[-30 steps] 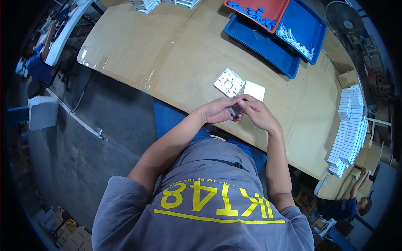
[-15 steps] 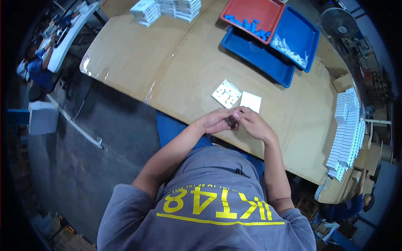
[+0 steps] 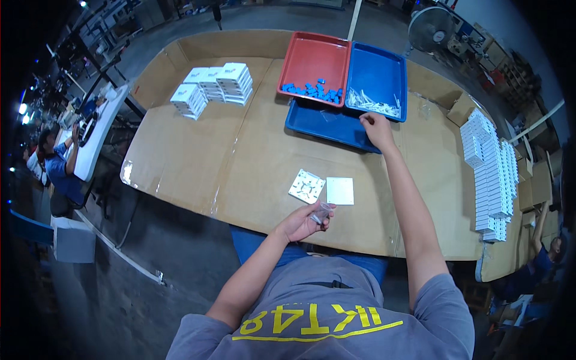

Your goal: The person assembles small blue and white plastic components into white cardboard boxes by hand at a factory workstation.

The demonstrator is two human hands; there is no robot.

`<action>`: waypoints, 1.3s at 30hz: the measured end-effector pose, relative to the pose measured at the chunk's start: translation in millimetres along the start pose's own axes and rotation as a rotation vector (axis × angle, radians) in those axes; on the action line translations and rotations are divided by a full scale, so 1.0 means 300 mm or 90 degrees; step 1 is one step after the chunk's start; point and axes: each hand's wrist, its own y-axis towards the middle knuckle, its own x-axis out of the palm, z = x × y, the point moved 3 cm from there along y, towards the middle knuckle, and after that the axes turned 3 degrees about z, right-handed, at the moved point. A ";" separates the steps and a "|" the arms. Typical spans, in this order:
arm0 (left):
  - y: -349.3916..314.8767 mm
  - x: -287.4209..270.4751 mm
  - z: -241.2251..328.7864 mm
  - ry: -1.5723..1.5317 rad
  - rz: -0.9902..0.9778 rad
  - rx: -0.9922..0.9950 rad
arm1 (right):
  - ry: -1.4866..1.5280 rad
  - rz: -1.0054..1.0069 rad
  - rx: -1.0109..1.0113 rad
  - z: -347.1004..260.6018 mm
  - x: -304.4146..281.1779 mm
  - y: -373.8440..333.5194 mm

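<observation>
My left hand (image 3: pixel 302 224) is closed around a small clear plastic bag (image 3: pixel 322 213), just off the table's near edge. What the bag holds is too small to make out. My right hand (image 3: pixel 377 129) is stretched forward over the front edge of the blue tray of white slender pieces (image 3: pixel 373 103). Its fingers are curled together, and anything between them is hidden. On the table beyond my left hand lie a white square part with dark cut-outs (image 3: pixel 307 186) and a plain white square plate (image 3: pixel 340 191), side by side.
A red tray (image 3: pixel 316 57) holds small blue pieces (image 3: pixel 315 91). Another blue tray (image 3: pixel 330 127) sits in front of it. White box stacks (image 3: pixel 213 86) stand at back left, with rows of white boxes (image 3: pixel 491 174) along the right. Other people sit at both sides.
My hands have parted: the right one has reached forward to the trays, while the left stays near the table edge with the plastic bag. The view has tilted up, showing more of the room.
</observation>
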 end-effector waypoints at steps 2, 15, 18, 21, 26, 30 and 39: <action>0.008 0.009 0.003 0.019 -0.008 -0.003 | -0.060 0.026 0.002 0.040 -0.009 0.111; 0.002 0.001 0.010 0.011 -0.004 0.009 | -0.340 -0.072 0.155 0.026 0.084 0.327; 0.017 0.002 0.010 0.008 -0.005 -0.009 | -0.358 -0.083 0.201 0.014 0.087 0.337; 0.026 0.009 0.012 0.011 -0.003 -0.021 | -0.380 -0.060 0.207 0.027 0.101 0.343; 0.030 0.026 0.018 0.017 0.013 -0.020 | -0.373 0.000 0.149 0.057 0.133 0.349; 0.033 0.030 0.023 0.020 0.005 -0.017 | -0.290 0.016 0.149 0.112 0.117 0.357; 0.003 -0.006 -0.004 0.021 0.017 0.001 | 0.581 0.044 0.247 0.027 -0.023 0.243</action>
